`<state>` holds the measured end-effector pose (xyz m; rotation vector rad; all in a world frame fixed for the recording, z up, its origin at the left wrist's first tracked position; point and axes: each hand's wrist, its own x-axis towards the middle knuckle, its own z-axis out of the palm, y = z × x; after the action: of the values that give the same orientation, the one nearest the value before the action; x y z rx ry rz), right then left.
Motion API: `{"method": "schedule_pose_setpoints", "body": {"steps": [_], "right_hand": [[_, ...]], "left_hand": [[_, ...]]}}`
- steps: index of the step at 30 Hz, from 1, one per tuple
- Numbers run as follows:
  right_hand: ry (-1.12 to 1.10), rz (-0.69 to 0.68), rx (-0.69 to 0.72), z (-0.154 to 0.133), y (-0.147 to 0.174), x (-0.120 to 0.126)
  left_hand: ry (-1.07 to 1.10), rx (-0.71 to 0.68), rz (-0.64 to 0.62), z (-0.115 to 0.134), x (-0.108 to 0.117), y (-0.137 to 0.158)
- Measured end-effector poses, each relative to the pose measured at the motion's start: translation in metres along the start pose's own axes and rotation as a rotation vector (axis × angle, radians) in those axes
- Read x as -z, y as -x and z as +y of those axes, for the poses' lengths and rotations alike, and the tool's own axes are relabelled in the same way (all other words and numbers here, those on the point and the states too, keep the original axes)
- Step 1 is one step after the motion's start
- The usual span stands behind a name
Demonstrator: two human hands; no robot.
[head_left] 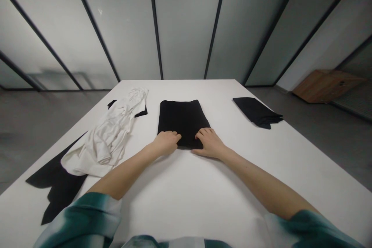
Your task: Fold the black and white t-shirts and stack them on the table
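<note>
A black folded garment [183,118] lies in a neat, near-rectangular shape at the middle of the white table. At its near left corner, my left hand [167,142] is closed on the edge with the fingers curled over the fabric. My right hand [210,143] holds the near right corner, fingers bent on top and thumb at the near edge. What kind of garment it is cannot be made out in its folded state.
On the left, a crumpled white garment [112,131] partly covers black cloth [64,186]. A folded black stack [255,111] lies near the right edge of the white table [186,197]. Frosted panels stand behind, and a wooden cabinet [322,85] is at far right.
</note>
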<state>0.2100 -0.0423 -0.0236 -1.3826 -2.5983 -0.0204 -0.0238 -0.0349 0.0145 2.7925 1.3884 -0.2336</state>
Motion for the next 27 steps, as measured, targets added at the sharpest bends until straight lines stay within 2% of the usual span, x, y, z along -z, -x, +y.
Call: {"method": "schedule_pose_setpoints", "body": {"steps": [3,7,10,12,15,18,20,24,27], "right_hand": [[0.051,-0.046,0.004,0.006,0.002,0.004],[0.091,-0.116,-0.031,0.027,0.003,0.016],[0.016,-0.116,-0.055,0.047,0.004,0.033],[-0.087,-0.066,-0.074,0.059,0.007,0.048],[-0.321,0.001,-0.099,0.07,0.013,0.068],[-0.545,0.076,-0.152,0.073,0.015,0.08],[-0.624,0.089,-0.166,0.07,0.015,0.083],[-0.692,-0.032,-0.131,0.061,0.014,0.087],[-0.663,-0.003,-0.133,0.052,0.017,0.088]], "left_hand": [[-0.029,0.149,-0.023,-0.009,0.002,-0.002],[-0.05,0.053,-0.145,-0.031,0.01,0.008],[-0.006,0.05,-0.164,-0.046,0.021,0.019],[0.091,0.031,-0.139,-0.055,0.032,0.025],[0.367,-0.084,-0.091,-0.066,0.05,0.032],[0.664,-0.112,0.03,-0.073,0.062,0.035],[0.782,-0.086,0.088,-0.075,0.063,0.034],[0.91,-0.059,0.097,-0.072,0.055,0.026],[1.007,0.051,0.234,-0.068,0.046,0.017]]}}
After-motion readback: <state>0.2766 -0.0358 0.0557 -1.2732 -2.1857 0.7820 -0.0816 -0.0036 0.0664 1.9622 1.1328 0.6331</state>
